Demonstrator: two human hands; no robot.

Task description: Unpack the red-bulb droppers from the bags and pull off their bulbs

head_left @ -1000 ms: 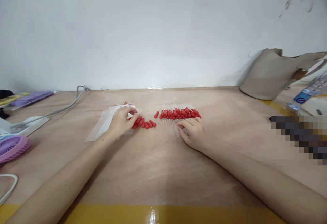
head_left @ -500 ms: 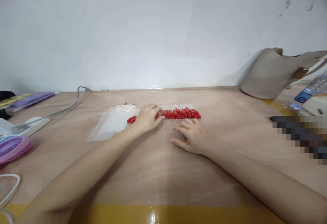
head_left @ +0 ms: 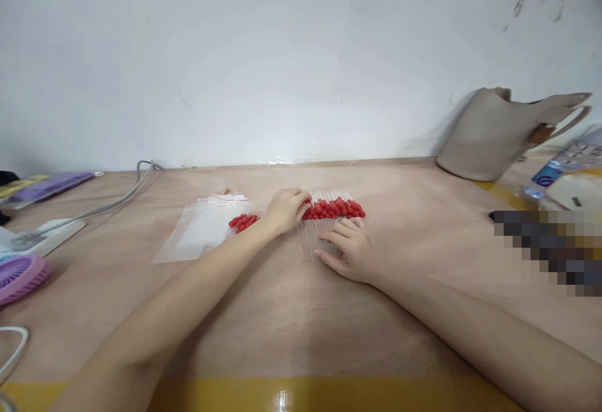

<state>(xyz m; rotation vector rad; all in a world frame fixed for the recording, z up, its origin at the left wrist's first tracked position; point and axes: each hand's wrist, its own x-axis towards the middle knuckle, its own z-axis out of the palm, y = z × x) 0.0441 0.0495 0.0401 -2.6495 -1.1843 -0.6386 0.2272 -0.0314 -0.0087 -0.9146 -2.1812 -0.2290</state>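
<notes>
Tabletop [head_left: 282, 305]: row of droppers [head_left: 335, 209] at centre, pile [head_left: 242, 221] by plastic bag [head_left: 195, 230] | Δ: left hand [head_left: 285, 209] shifted from pile to row's left end, so both hands now attend row | left grip curled, contents unclear; right hand [head_left: 352, 250] spread over stems [head_left: 308, 241].

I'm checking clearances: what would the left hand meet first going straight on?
The left hand would likely meet the row of red bulbs directly ahead; whether it touches them now is unclear.
</notes>
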